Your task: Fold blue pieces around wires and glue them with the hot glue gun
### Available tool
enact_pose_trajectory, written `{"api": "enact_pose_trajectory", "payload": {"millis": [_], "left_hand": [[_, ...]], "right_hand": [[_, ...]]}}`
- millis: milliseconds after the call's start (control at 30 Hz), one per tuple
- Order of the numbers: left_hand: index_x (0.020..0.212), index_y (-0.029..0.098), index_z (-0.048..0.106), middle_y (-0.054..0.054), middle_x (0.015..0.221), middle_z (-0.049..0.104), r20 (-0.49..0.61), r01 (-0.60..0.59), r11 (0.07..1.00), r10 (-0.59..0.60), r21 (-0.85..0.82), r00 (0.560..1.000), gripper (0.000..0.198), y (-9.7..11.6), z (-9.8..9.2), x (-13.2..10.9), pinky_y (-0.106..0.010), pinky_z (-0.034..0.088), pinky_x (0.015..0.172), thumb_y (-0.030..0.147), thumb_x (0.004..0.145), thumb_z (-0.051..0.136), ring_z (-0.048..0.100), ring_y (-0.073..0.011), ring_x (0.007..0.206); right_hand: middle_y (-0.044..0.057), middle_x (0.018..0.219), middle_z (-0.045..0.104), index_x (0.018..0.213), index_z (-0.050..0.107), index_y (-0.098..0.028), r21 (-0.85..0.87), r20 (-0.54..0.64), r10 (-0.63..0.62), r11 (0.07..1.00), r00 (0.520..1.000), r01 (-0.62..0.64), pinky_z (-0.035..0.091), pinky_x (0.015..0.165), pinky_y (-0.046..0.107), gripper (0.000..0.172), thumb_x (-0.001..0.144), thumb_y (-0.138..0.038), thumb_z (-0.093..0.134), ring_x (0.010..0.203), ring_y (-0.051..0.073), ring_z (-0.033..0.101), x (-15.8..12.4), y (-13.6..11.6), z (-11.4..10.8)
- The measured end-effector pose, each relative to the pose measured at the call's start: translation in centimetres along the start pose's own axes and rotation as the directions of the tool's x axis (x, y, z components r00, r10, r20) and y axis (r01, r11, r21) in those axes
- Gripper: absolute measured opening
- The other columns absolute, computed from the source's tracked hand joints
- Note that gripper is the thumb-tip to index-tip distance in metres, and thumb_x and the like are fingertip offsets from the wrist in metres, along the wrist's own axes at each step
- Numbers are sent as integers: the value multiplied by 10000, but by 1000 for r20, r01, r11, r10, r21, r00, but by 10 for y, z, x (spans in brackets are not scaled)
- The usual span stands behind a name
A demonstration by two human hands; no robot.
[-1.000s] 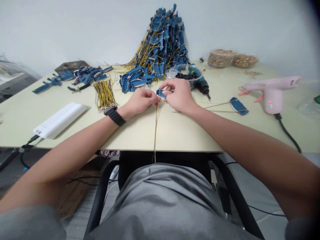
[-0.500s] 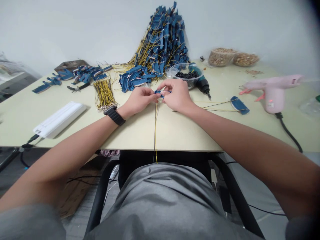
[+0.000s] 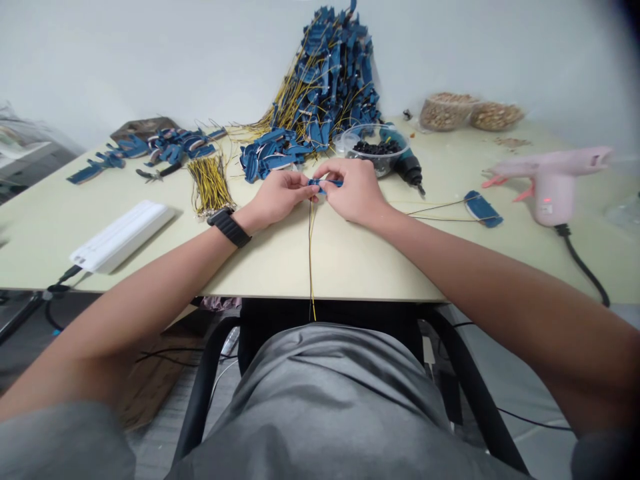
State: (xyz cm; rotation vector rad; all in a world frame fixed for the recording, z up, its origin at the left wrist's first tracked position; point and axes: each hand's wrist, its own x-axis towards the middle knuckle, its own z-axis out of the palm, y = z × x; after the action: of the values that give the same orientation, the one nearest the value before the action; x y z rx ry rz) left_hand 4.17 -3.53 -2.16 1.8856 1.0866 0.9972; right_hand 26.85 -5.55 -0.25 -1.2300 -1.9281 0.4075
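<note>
On my feed, the left hand [image 3: 277,197] and right hand [image 3: 356,192] meet above the front of the counter [image 3: 380,263]. Each grip is pressed shut, thumb against fingers, pinching one end of a small blue plastic piece [image 3: 326,182]. That piece sits between the hands, just above the counter, with thin yellow and dark wires [image 3: 311,267] hanging from it and running over the counter's edge.

Much of the work looks done: a tall heap of wired blue pieces [image 3: 333,80] leans against the wall, with a smaller pile [image 3: 267,157] just in front of it and more blue pieces [image 3: 173,145] spread to the left. Less looks left: a bundle of yellow wires [image 3: 210,185], with no blue pieces that I can see, lies near the left wrist, and a lone blue piece [image 3: 483,209] with wires trailing from it lies off to the right. By these piles, I judge that far more pieces are wired than not, though I can't count what remains. A pink glue gun [image 3: 553,183] and a clear bowl of black parts [image 3: 373,150] stand on the counter.
</note>
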Motion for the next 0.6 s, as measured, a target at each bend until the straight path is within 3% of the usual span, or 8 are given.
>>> {"api": "enact_pose_trajectory", "payload": {"millis": [200,333,467,600], "left_hand": [[910,219,895,-75,942,900,31,-3,1000,3,9,1000,299,-4,-3,1,-408,584,830,434,1080,1014,728,-204,813],[906,217,865,-79,946,907,39,20,1000,-19,-4,999,379,-5,-1,1,-394,606,831,497,1014,1097,761,-211,845],[1037,210,843,-76,989,939,20,81,991,-79,-102,997,284,-1,1,0,-379,664,916,299,971,1105,863,-233,962],[1075,215,797,-66,983,936,22,130,979,-128,-156,992,344,1,0,0,-404,711,1008,176,916,1099,910,-252,1031]], "right_hand": [[57,1198,989,1120,1003,-262,23,51,-74,997,996,73,688,1126,492,338,1014,-15,797,1115,315,889,1,4,-4],[71,1163,983,1159,1016,-243,-5,66,-66,998,996,66,688,1086,482,347,1019,-10,800,1064,306,887,2,7,-4],[75,1181,987,1114,1007,-260,-1,47,-50,999,998,50,704,1137,499,306,1009,-38,823,1125,326,913,3,8,-4],[80,1150,989,1081,994,-250,-18,-2,-20,1000,1000,20,717,1116,501,311,1004,-6,815,1100,325,923,4,6,-6]]}}
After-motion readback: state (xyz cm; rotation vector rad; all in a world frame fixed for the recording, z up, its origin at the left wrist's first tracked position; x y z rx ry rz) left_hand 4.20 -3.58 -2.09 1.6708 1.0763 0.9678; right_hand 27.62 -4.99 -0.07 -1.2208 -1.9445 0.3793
